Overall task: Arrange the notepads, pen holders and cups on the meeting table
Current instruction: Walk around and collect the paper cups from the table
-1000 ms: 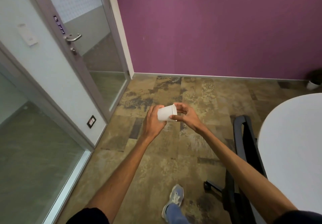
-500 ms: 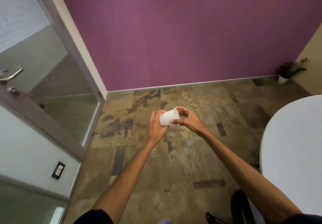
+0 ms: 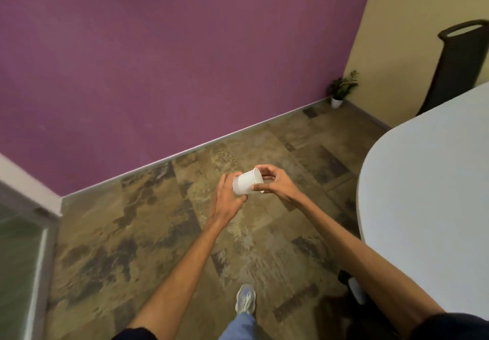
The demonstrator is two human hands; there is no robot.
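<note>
A white paper cup lies on its side in the air over the floor, its mouth turned to the right. My left hand cups its base end from the left and below. My right hand pinches its rim, thumb on the near side and fingers over the top. Both hands are closed on it. The white meeting table curves in at the right, about a forearm's length from the cup. No notepads or pen holders show in view.
A purple wall runs across the back, a beige wall at the right. A small potted plant stands in the corner. A black chair stands behind the table. A glass partition frame is at left. My shoe is on the patterned floor.
The view has swung to the right: the glass door has left the frame, the plant, beige wall and far chair have come in. Both hands keep hold of the cup.
</note>
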